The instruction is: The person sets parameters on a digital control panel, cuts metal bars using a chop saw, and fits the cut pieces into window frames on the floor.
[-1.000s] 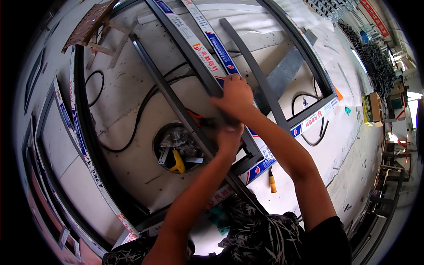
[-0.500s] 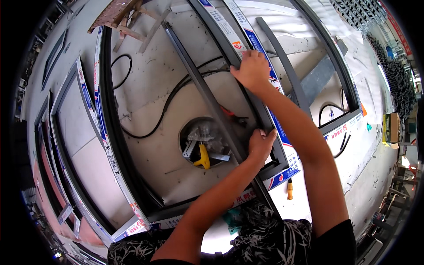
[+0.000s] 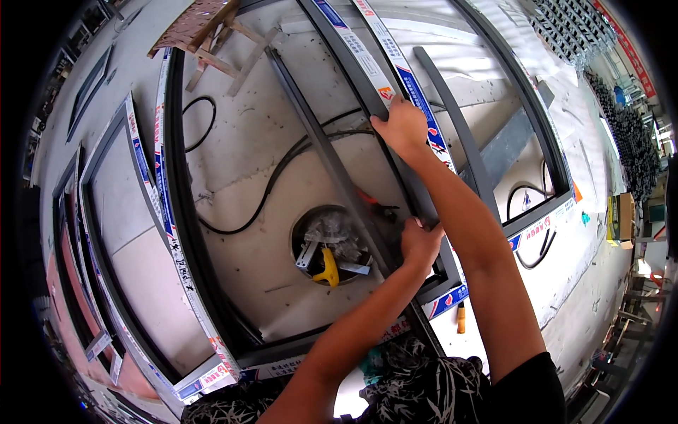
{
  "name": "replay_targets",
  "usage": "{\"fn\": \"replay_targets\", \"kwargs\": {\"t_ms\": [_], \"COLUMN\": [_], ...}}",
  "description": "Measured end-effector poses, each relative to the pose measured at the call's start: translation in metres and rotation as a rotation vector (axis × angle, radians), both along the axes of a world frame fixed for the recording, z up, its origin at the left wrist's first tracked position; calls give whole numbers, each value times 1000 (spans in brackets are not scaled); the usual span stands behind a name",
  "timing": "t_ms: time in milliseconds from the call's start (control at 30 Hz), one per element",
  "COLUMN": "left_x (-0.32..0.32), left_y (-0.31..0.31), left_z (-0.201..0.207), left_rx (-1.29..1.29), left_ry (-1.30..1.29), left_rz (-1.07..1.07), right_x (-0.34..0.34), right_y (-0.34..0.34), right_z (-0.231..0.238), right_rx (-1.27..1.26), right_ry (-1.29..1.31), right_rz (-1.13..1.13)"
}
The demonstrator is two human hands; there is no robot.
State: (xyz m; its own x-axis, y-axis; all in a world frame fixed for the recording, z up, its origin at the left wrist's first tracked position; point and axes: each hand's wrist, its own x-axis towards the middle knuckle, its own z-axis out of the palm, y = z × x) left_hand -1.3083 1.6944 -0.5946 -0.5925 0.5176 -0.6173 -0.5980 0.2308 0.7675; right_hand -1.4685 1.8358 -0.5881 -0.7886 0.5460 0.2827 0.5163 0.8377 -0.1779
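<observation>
My right hand [image 3: 402,128] is closed over a dark metal frame bar [image 3: 364,74] covered in printed protective film, its thumb along the left edge. Lower on that same frame, near its bottom corner, my left hand [image 3: 421,244] is closed on the edge, fingertips partly hidden. Just left of my left hand runs a loose grey bar [image 3: 321,141], lying lengthwise. Beyond it a round bowl [image 3: 295,237] holds clear plastic bags, metal pieces and a yellow-handled tool [image 3: 327,268]. Red-handled pliers [image 3: 381,208] lie between the loose bar and the frame.
A larger dark frame [image 3: 175,212] surrounds this area on the left; more frames [image 3: 92,205] lie beyond it. Black cable [image 3: 272,177] curls across the surface. A wooden stool [image 3: 205,35] stands at the far left. To the right are a curved grey strip [image 3: 455,113] and an orange-handled tool [image 3: 461,318].
The view has shifted, so most things sit slightly lower. The fingers of my right hand have curled a little more over the bar; my left hand keeps its place on the frame.
</observation>
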Motion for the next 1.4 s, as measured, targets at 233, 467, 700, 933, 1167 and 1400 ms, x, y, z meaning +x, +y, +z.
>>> {"fn": "replay_targets", "kwargs": {"t_ms": [233,467,700,933,1167,1400], "left_x": [-3,7,13,43,-19,-99], "left_y": [0,4,3,-39,-108,-143], "left_z": [11,-8,-16,-19,132,178], "left_rx": [-93,-137,-216,-147,-129,43], "left_ry": [-23,72,171,1401,837,914], "left_rz": [-97,-43,-31,-347,-1268,-477], "right_x": [8,38,73,113,120,158], "right_y": [-5,-20,-50,-127,-131,-95], "right_z": [4,-2,1,58,-12,88], "right_rx": [-37,-133,229,-444,-715,-502], "right_ry": [-13,52,152,-167,-302,-101], "right_rz": [-48,-112,65,300,269,263]}}
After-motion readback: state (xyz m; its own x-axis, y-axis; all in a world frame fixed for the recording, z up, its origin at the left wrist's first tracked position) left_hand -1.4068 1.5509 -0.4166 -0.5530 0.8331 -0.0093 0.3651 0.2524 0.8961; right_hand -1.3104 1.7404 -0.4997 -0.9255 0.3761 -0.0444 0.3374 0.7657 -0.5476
